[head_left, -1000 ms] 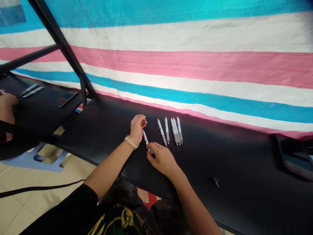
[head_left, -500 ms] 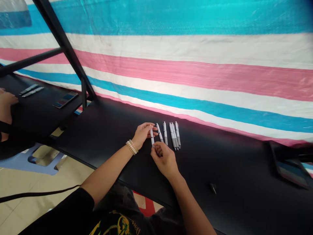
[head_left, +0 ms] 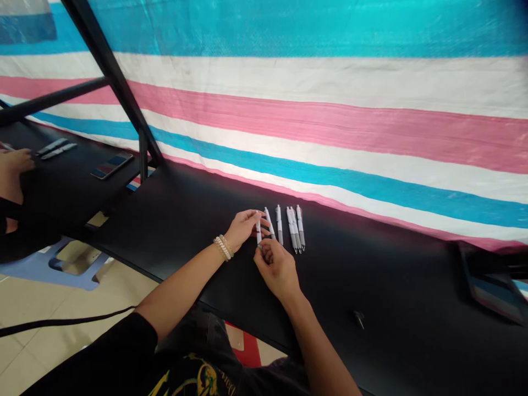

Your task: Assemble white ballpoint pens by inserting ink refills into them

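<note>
White-and-grey retractable pen (head_left: 258, 230) lies between the person's two hands, about level with the row of matching pens and just left of it, above the black tabletop (head_left: 371, 286) and near its long far edge. The left hand (head_left: 243, 229), with beaded bracelets (head_left: 223, 247) at the wrist, grasps the pen's upper part with curled fingers, while the right hand (head_left: 277, 269) pinches its lower end between its fingertips; neither hand is clenched into a fist. Row of matching white-and-grey pens (head_left: 286, 228) lies side by side just to the right, tips toward the person, the nearest almost touching the left hand's fingers. A light pinch at each end looks like the steadiest way to handle something this slim, and keeping the barrel in line with its neighbours should avoid knocking the closest pen. Further left along the tabletop, another person's hand (head_left: 14, 165) rests near two dark-and-silver pens (head_left: 53, 149) and a smartphone (head_left: 112, 166). Behind everything hangs a cyan, white and pink striped banner (head_left: 330, 132), crossed by a black metal frame (head_left: 111, 77).
</note>
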Demonstrator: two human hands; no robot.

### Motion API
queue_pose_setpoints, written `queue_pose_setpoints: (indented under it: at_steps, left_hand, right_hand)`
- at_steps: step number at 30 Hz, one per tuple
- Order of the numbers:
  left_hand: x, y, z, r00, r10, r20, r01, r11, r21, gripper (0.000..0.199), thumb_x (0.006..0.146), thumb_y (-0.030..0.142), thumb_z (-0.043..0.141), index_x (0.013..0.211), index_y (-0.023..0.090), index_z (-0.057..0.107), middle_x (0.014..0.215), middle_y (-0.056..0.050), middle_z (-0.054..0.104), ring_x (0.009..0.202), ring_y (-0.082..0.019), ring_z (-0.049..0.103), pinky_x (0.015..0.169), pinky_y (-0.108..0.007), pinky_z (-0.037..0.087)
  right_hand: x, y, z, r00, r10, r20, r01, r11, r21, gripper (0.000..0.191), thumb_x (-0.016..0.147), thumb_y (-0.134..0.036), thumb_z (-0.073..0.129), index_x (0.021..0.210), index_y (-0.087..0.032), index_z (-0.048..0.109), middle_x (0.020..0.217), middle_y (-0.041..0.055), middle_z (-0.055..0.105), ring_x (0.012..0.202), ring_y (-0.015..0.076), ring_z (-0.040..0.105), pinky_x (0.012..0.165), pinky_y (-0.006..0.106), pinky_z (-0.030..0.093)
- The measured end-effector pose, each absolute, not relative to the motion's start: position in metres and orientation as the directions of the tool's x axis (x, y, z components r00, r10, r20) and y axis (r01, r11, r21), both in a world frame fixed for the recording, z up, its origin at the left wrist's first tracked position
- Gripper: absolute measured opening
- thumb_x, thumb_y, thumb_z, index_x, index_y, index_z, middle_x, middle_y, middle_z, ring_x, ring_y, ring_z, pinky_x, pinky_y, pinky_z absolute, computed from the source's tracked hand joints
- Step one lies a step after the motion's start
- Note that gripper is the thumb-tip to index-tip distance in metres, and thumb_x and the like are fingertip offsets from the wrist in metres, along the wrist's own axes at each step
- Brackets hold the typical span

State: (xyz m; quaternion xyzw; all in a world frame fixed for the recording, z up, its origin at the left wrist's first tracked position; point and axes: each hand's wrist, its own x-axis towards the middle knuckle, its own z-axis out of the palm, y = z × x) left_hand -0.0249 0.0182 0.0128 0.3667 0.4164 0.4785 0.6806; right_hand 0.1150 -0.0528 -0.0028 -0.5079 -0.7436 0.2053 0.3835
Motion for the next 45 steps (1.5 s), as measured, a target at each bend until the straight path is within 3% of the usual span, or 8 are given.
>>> queue_pose_setpoints:
  at_steps: [11, 20, 28, 38, 45]
  left_hand:
    - [-0.024, 0.017, 0.011, 0.138, 0.965, -0.224, -0.392, 0.261, 0.882, 0.033, 0.086, 0.047, 0.067, 0.094, 0.017, 0.055, 0.082, -0.008, 0.073, 0.064, -0.019, 0.072, 0.06, -0.028, 0.056]
    - [-0.026, 0.016, 0.012, 0.178, 0.971, -0.162, -0.465, 0.228, 0.856, 0.037, 0.084, 0.05, 0.069, 0.097, 0.016, 0.06, 0.087, -0.008, 0.073, 0.074, -0.019, 0.073, 0.07, -0.032, 0.058]
    - [-0.025, 0.016, 0.015, 0.188, 0.97, -0.153, -0.439, 0.222, 0.871, 0.04, 0.082, 0.05, 0.072, 0.099, 0.015, 0.061, 0.089, -0.009, 0.074, 0.075, -0.02, 0.074, 0.072, -0.032, 0.058]
    - [-0.025, 0.014, 0.021, 0.206, 0.962, -0.181, -0.442, 0.256, 0.859, 0.027, 0.082, 0.029, 0.071, 0.103, 0.014, 0.062, 0.091, -0.011, 0.075, 0.078, -0.022, 0.075, 0.072, -0.031, 0.058]
    - [-0.025, 0.013, 0.021, 0.178, 0.964, -0.198, -0.444, 0.258, 0.858, 0.028, 0.077, 0.024, 0.071, 0.102, 0.013, 0.062, 0.087, -0.011, 0.076, 0.075, -0.022, 0.075, 0.071, -0.032, 0.059]
  right_hand:
    - [0.116, -0.052, -0.001, 0.011, 0.913, 0.407, 0.609, 0.317, -0.727, 0.009, 0.091, -0.025, 0.055, 0.098, -0.021, 0.058, 0.081, 0.0027, 0.066, 0.063, 0.0154, 0.06, 0.062, 0.029, 0.049]
    - [0.118, -0.051, 0.001, -0.008, 0.906, 0.423, 0.616, 0.337, -0.712, 0.018, 0.098, -0.025, 0.046, 0.109, -0.019, 0.06, 0.097, 0.0083, 0.067, 0.083, 0.0201, 0.065, 0.074, 0.033, 0.052]
    - [0.119, -0.051, 0.001, 0.003, 0.906, 0.424, 0.617, 0.332, -0.714, 0.019, 0.098, -0.025, 0.047, 0.109, -0.018, 0.061, 0.094, 0.0076, 0.068, 0.078, 0.0187, 0.065, 0.073, 0.032, 0.052]
    - [0.119, -0.052, 0.003, 0.045, 0.913, 0.407, 0.589, 0.305, -0.749, 0.019, 0.097, -0.025, 0.048, 0.108, -0.018, 0.063, 0.092, 0.007, 0.07, 0.073, 0.0177, 0.064, 0.071, 0.032, 0.052]
    - [0.119, -0.052, 0.004, 0.051, 0.912, 0.407, 0.585, 0.303, -0.752, 0.018, 0.096, -0.025, 0.05, 0.106, -0.018, 0.063, 0.092, 0.0062, 0.07, 0.073, 0.0172, 0.064, 0.071, 0.031, 0.051]
